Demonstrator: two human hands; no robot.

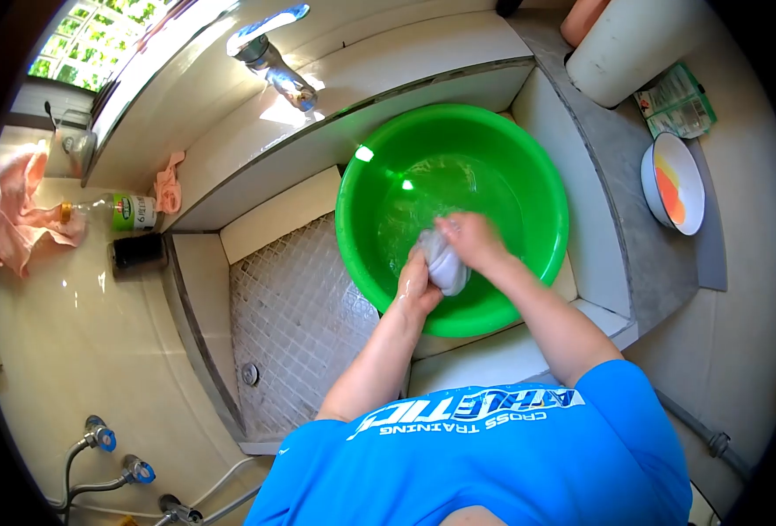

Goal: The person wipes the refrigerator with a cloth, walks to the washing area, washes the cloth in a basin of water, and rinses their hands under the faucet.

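Note:
A wet, bunched white cloth [445, 266] is held over the near part of a big green basin [528, 175]. My left hand [417, 285] wraps round its left side from below, fingers closed. At the cloth's upper end, my right hand [471, 238] is curled against it and blurred by motion; its fingers look closed on the fabric. Shallow clear water lies in the basin, with bright glints on its surface. Exactly what kind of cloth this is cannot be made out.
The basin stands in a tiled sink [300, 307] with a drain [249, 374]. A faucet [283, 79] juts out behind. On the right ledge are a white-and-orange bowl [676, 188] and a green packet [679, 101]. A bottle [116, 212] and pink cloth [20, 210] are leftward.

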